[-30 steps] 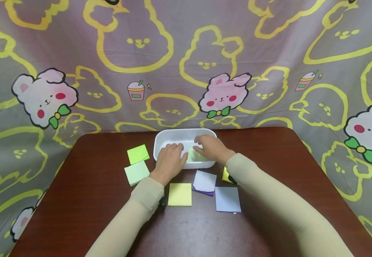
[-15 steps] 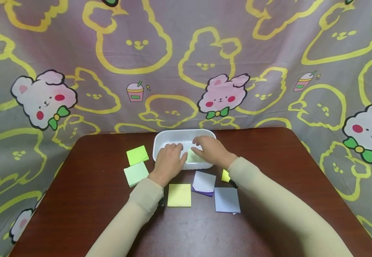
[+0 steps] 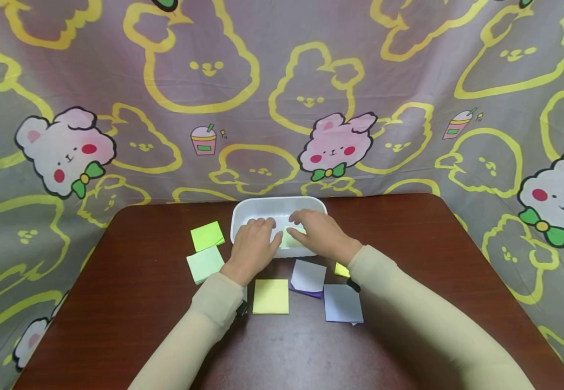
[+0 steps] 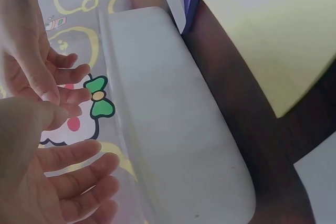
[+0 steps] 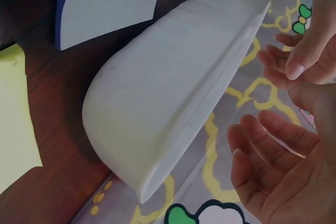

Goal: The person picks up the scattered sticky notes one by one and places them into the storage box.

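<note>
A white plastic basin (image 3: 279, 200) stands at the back of the table, a pale green sticky note pad (image 3: 292, 238) lying inside it. Over its left part my left hand (image 3: 253, 246) hovers with relaxed fingers. My right hand (image 3: 322, 234) is above the right part, thumb near the pale green pad; whether it touches the pad is unclear. In the left wrist view both palms face each other, and nothing shows between the fingers. The right wrist view has the basin's outer wall (image 5: 168, 87) beside my loosely bent right fingers (image 5: 281, 156).
Left of the basin lie a lime green pad (image 3: 207, 236) and a mint pad (image 3: 206, 265). In front are a pale yellow pad (image 3: 270, 297), a whitish pad (image 3: 308, 275) over purple, a blue-grey pad (image 3: 343, 303) and a bright yellow pad (image 3: 342, 270). A patterned curtain (image 3: 262, 86) hangs behind.
My right hand has shifted slightly left and lower over the basin. The left hand stays nearly in place. The pads have not visibly moved on the table.
</note>
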Demonstrator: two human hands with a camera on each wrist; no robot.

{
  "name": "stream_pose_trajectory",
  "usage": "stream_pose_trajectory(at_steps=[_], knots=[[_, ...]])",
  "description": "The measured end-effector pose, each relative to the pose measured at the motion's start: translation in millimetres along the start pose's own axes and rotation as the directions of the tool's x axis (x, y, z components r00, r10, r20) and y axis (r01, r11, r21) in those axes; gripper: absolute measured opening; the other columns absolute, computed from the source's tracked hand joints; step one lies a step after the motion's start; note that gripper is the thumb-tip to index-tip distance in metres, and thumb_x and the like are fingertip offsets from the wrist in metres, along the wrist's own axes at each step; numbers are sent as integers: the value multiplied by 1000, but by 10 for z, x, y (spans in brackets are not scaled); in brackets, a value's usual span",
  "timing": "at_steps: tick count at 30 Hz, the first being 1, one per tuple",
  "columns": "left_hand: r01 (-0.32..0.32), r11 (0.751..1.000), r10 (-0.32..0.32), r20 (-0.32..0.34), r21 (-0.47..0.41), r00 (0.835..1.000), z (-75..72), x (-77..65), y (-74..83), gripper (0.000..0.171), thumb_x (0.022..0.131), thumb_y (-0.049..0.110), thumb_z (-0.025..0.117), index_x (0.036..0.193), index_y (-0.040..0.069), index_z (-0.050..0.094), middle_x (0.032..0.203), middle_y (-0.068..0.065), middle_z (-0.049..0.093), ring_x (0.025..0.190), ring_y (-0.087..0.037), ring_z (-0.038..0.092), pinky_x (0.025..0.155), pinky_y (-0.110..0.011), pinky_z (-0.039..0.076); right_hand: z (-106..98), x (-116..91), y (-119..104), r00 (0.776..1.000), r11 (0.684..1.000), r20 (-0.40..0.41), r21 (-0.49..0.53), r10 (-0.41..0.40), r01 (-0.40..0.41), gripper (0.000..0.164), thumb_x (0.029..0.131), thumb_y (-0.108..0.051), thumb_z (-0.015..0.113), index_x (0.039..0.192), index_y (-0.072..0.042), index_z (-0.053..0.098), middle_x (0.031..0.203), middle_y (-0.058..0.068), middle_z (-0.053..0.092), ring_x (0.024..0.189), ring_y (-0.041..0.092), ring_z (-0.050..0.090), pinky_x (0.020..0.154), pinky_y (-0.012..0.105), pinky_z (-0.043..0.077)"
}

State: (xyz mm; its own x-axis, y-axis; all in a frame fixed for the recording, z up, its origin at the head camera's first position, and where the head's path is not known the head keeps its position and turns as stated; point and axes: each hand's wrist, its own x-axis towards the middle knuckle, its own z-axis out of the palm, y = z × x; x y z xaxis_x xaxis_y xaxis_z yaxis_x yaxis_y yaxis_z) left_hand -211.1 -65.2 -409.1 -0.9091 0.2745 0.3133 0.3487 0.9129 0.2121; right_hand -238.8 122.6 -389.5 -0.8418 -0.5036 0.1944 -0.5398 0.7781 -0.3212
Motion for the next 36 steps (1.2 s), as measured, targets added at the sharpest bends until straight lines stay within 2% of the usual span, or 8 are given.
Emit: stream_pose_trajectory(at_steps=[6, 16, 23, 36], knots=[[-6, 1000, 6, 3, -7, 1000, -26, -1, 20, 31, 102, 33, 58, 113, 7, 69, 104, -11, 74, 96, -30, 67, 82, -44, 55, -33, -57, -61, 1000, 1000, -17, -4, -22, 22, 34, 99, -29, 66, 122, -5, 69, 111, 8, 75, 103, 23, 71, 90, 40, 58], [-8, 1000, 8, -2, -18, 1000, -64, -44, 35, 30, 101, 33, 59, 113, 7, 69, 103, -10, 74, 97, -30, 68, 83, -44, 55, -48, -149, -121, 1000, 1000, -4, -4, -6, 6, 34, 98, -31, 66, 123, -8, 69, 112, 6, 75, 103, 21, 71, 90, 39, 59], [-26, 1000, 25, -29, -7, 999, -111, -91, 44, 29, 100, 32, 61, 111, 7, 70, 101, -10, 74, 95, -30, 68, 80, -44, 54, -57, -219, -169, 998, 999, -34, -14, -51, 50, 33, 98, -30, 67, 122, -7, 69, 111, 6, 75, 102, 20, 71, 88, 39, 59], [-33, 999, 33, -22, 11, 999, -171, -155, 24, 31, 100, 33, 61, 112, 6, 69, 103, -11, 74, 95, -30, 68, 80, -45, 54, -56, -290, -225, 996, 996, -45, -28, -82, 81, 32, 97, -30, 68, 120, -7, 70, 109, 5, 76, 100, 20, 72, 87, 39, 59]])
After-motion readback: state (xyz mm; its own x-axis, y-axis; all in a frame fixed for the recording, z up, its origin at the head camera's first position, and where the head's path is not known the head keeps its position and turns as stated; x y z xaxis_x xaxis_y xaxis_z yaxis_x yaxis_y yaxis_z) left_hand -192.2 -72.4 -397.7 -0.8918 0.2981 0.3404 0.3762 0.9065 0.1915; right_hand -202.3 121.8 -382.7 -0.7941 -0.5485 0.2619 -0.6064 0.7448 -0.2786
